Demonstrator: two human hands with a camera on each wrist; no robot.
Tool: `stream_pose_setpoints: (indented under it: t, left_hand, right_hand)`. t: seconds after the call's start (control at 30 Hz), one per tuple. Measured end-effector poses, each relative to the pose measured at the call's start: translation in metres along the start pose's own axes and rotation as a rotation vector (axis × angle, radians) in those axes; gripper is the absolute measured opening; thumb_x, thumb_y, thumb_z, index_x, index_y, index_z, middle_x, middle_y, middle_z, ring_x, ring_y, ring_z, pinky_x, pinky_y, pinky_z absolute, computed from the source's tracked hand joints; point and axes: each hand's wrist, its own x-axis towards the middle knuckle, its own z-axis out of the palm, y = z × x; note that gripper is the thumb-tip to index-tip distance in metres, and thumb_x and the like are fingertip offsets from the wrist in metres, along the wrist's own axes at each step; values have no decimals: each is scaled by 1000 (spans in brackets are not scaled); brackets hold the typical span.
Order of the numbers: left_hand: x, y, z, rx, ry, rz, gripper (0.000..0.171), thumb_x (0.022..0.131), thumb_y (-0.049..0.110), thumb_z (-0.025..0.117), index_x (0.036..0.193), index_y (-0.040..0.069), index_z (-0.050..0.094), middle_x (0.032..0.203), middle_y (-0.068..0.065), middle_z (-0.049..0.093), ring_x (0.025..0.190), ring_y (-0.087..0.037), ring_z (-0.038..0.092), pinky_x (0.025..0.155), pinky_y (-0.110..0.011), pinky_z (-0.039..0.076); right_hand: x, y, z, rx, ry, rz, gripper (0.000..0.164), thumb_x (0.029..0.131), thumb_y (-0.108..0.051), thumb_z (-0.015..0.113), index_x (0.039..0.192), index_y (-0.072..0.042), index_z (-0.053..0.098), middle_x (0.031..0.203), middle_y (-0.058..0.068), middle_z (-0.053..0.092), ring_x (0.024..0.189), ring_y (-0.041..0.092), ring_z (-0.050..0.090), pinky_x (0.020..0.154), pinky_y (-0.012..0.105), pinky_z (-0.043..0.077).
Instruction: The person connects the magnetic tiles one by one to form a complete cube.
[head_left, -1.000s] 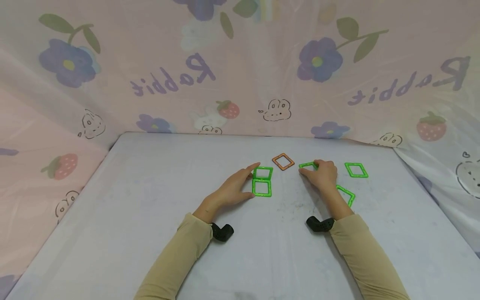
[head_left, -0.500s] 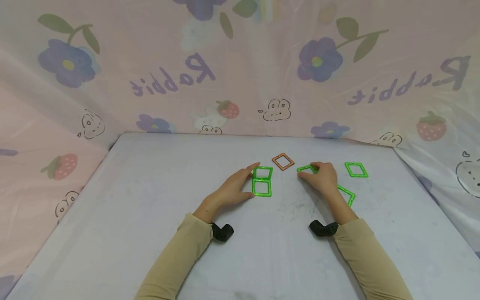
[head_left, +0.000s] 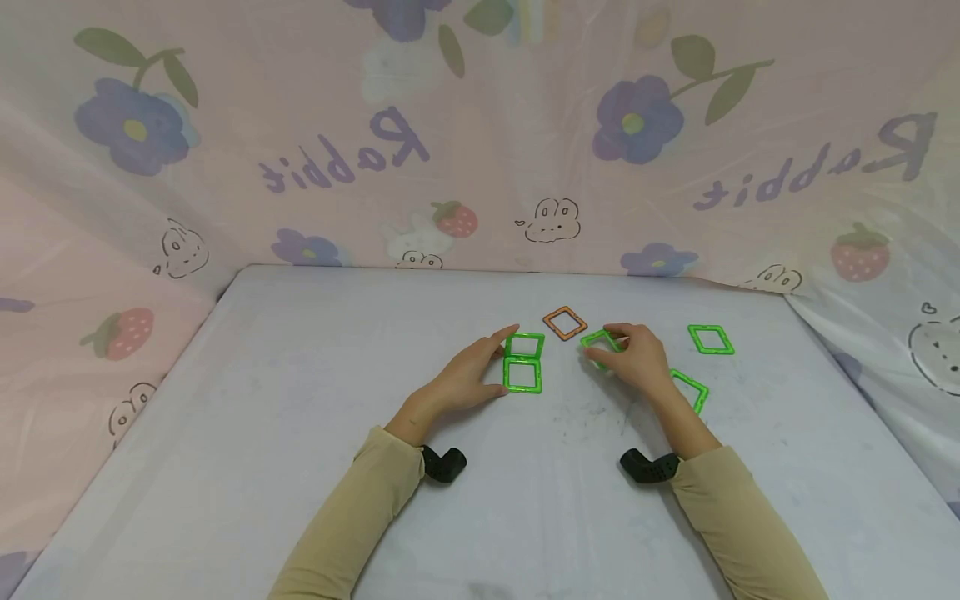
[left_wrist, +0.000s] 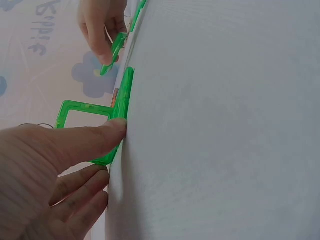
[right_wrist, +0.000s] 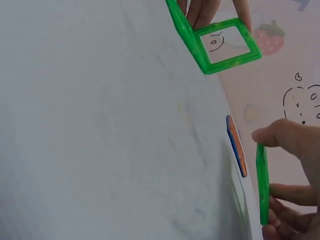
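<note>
Two green square-frame magnetic tiles are joined at an edge: one lies flat [head_left: 522,390] on the table, the other stands up [left_wrist: 85,105] from its far side. My left hand [head_left: 465,375] spans the pair, thumb against the flat tile's near corner and index finger by the upright tile's top. To the right, my right hand [head_left: 641,358] pinches a separate green square-frame magnetic tile [right_wrist: 263,185] between thumb and fingers. That tile is tilted and raised above the table, close to an orange square-frame tile [head_left: 555,313].
The orange tile lies flat behind the hands, its edge blue in the right wrist view. Another green tile [head_left: 716,353] lies farther right. A further green tile [head_left: 688,380] is partly covered by the right forearm. A printed curtain [head_left: 480,133] rises behind the white table [head_left: 225,467].
My right hand has moved left with its green tile, turning it as it nears the orange tile. The left hand and the joined tiles have stayed put.
</note>
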Motion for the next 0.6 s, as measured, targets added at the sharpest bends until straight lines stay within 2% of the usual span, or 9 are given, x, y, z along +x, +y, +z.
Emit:
stream_pose_setpoints:
  t: [0.2,0.4,0.6]
  left_hand:
    - [0,0,0,0,1,3,90,81,18,72,149,28,14,128,-7,52,124,-20,45,109,-40,31]
    - [0,0,0,-1,2,4,90,81,18,72,149,28,14,128,-8,52,124,-20,46,109,-39,31]
    - [-1,2,-1,-13,-3,-10,90,81,18,71,149,30,13,130,-8,51,125,-20,45,109,-39,31]
  right_hand:
    - [-1,-3,2,57,-44,-50,61,81,-39,69,127,-3,54,121,22,53,107,35,52,84,47,45]
    - [-1,-2,3,104,-75,-54,61,80,-41,69,128,-7,54,121,19,52,106,32,51,84,45,45]
    - [-2,-2,5,166,-117,-48,62,80,-43,69,131,-12,52,128,16,49,112,32,49,89,46,43]
